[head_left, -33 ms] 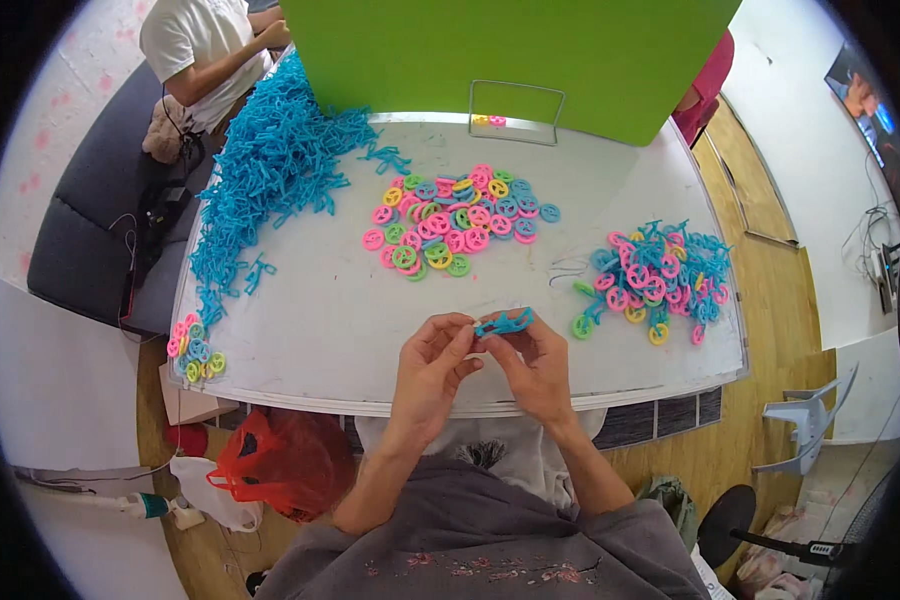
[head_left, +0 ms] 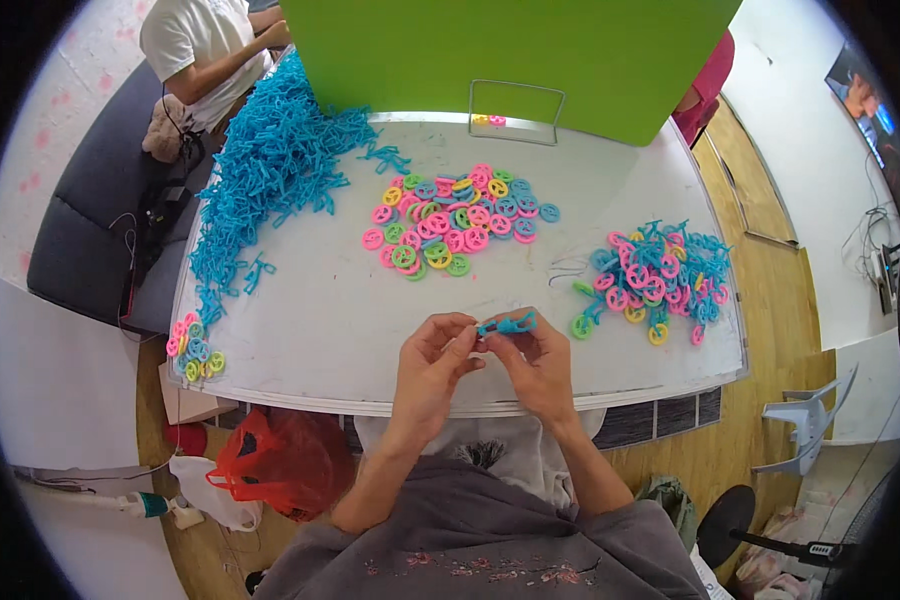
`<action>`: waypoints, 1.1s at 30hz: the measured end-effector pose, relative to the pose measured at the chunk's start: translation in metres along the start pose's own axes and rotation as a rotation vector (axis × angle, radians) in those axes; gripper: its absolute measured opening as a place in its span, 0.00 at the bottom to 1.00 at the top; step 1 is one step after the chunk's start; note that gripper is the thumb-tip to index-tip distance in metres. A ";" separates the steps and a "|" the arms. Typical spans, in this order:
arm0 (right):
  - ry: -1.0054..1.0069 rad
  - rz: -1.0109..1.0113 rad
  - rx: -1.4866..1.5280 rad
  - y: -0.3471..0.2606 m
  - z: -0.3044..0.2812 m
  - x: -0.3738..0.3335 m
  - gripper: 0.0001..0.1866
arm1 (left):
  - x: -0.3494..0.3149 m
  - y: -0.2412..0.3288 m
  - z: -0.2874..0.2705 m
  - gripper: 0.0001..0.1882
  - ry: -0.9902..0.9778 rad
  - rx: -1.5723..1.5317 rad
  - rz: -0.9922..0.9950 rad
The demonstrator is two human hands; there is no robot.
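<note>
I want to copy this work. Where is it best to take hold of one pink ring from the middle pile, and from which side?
Choose a pink ring at the near-left edge of the middle pile. It lies flat with bare table beside it. Probably pinch its outer rim from above, coming from the near side, so no neighbouring ring is disturbed.

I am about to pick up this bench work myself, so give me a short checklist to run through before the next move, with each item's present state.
1. Small blue plastic piece pinched in both hands: ok, left hand and right hand meet on it above the table edge.
2. Round disc already fitted to that piece: cannot tell, fingers hide it.
3. Loose pink, green, yellow and blue plastic discs lying ahead on the white table: ok.
4. Heap of blue plastic pieces at far left: ok, plenty there.
5. Pile of joined blue pieces with discs to the right: ok, apart from the loose discs.
</note>
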State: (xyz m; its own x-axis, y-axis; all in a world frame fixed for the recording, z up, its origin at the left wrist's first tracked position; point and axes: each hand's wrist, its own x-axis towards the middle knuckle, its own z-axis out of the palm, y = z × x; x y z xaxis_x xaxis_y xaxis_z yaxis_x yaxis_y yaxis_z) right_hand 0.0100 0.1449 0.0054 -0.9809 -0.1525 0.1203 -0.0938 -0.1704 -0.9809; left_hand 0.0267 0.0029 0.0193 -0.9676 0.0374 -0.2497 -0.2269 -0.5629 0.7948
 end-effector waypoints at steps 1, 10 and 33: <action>0.034 0.026 0.023 0.002 -0.004 0.000 0.12 | 0.002 0.000 0.000 0.11 0.000 -0.002 0.001; -0.131 0.475 0.548 -0.001 -0.029 0.004 0.10 | 0.013 -0.004 -0.001 0.07 -0.155 0.368 0.243; -0.011 0.122 0.152 0.003 -0.044 0.012 0.15 | 0.098 0.028 -0.040 0.07 0.126 1.490 0.804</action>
State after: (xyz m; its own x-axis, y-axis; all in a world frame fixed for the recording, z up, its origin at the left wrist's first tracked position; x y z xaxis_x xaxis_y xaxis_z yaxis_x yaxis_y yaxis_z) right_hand -0.0092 0.1849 -0.0028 -0.9815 -0.1913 0.0042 0.0534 -0.2948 -0.9541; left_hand -0.0699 -0.0421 -0.0054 -0.8839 0.0479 0.4652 0.3102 0.8046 0.5064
